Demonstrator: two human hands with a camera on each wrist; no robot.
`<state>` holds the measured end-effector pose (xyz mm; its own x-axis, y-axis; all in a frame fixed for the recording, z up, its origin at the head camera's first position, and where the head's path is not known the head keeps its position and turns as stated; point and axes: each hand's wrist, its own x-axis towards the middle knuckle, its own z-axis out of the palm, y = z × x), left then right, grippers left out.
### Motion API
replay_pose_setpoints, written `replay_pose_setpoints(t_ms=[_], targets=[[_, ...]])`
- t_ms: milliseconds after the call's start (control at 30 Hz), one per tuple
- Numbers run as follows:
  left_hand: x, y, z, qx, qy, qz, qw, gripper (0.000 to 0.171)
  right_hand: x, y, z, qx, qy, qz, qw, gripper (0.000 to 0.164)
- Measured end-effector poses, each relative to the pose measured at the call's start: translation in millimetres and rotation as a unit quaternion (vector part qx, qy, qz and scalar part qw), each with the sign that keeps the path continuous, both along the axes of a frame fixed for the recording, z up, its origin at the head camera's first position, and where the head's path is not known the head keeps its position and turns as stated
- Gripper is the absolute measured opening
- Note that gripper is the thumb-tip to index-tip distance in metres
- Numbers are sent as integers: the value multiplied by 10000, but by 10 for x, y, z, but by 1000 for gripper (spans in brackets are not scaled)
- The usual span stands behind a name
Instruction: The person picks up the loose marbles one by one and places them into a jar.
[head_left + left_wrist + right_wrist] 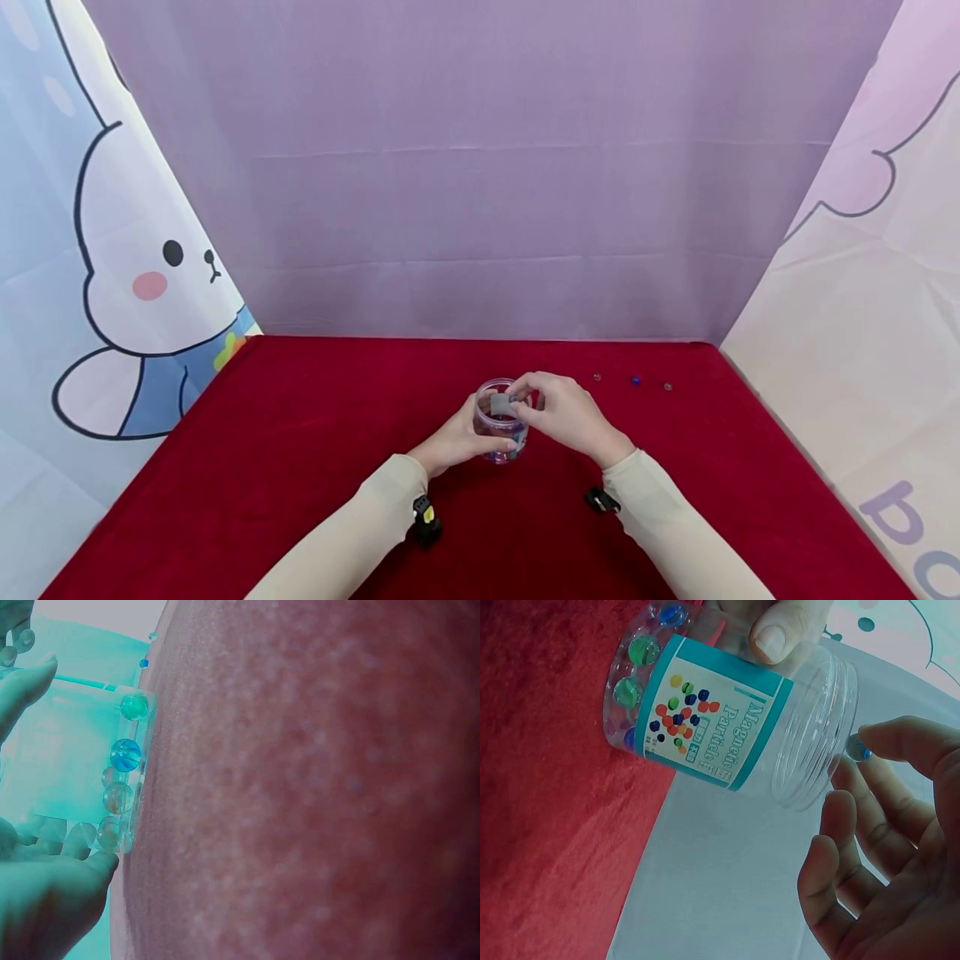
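Observation:
My left hand (454,440) grips a clear plastic jar (495,430) around its side, thumb in front. The jar has no lid on and bears a teal and white label (712,712). Several glass marbles lie at its bottom, among them a green marble (134,706) and a blue marble (125,755). At the jar's mouth, my right hand (566,414) pinches a clear and blue marble (859,748) between thumb and finger. In the right wrist view its other fingers are loosely bent beside the rim.
On the red cloth (315,433), to the right of my hands, lie a blue marble (636,380) and two clear-looking marbles, one left (597,377) and one right (668,387) of it. A lilac curtain (480,208) stands behind the table; printed sheets flank both sides.

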<state>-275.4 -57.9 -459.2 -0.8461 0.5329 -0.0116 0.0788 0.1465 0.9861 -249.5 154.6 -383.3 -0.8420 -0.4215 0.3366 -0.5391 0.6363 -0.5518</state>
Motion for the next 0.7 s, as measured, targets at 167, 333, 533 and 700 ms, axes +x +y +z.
replay_pose_setpoints(t_ms=[167, 333, 533, 700], targets=[[3, 5, 14, 30, -42, -25, 10000, 90, -15, -12, 0, -8, 30, 10, 10000, 18], [3, 12, 20, 26, -32, -28, 10000, 91, -15, 9, 6, 10, 69, -9, 10000, 19], [-9, 18, -2, -26, -9, 89, 10000, 94, -7, 64, 9, -61, 112, -133, 9998, 18], [-7, 22, -7, -93, -26, 187, 9998, 95, -8, 109, 6, -108, 108, -217, 9996, 19]])
